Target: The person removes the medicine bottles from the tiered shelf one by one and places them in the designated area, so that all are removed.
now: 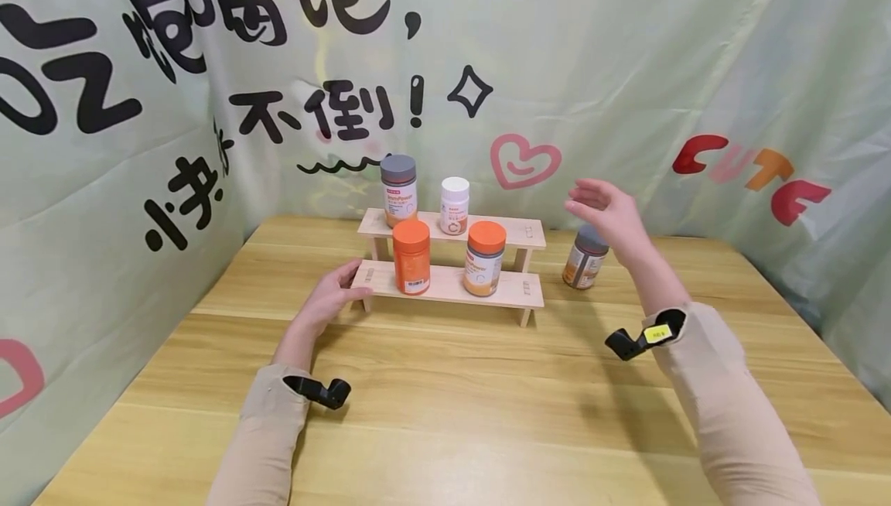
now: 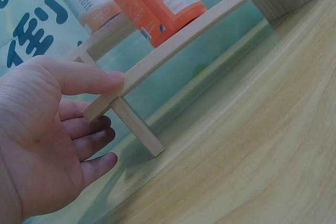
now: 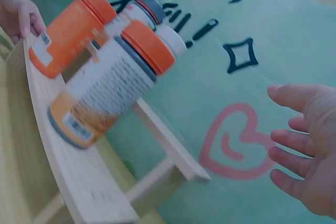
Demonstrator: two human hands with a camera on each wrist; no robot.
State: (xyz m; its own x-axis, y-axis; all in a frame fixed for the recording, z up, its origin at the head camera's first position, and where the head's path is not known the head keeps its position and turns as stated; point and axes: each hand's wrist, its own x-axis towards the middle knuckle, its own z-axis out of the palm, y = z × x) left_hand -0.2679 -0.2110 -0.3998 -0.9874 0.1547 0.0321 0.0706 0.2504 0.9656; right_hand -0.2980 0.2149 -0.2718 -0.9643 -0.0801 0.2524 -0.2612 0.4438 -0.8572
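My left hand (image 1: 327, 303) grips the left end of a two-tier wooden display rack (image 1: 447, 280); in the left wrist view the thumb (image 2: 94, 81) lies on the lower board with the other fingers beneath it. On that lower tier stand an orange bottle (image 1: 412, 260) and a white-labelled bottle with an orange lid (image 1: 483, 268). The upper tier bears a grey-lidded supplement bottle (image 1: 400, 195) and a small white bottle (image 1: 455, 208). My right hand (image 1: 611, 220) is raised, holding nothing, its fingers relaxed, over another grey-lidded bottle (image 1: 582, 266) and partly overlapping its lid.
The rack stands toward the back of a wood-grain table (image 1: 445, 405). Behind it hangs a pale green cloth (image 1: 612, 65) with black characters and a pink heart. A black wrist camera (image 1: 323, 392) is worn on the left sleeve, another (image 1: 636, 340) on the right.
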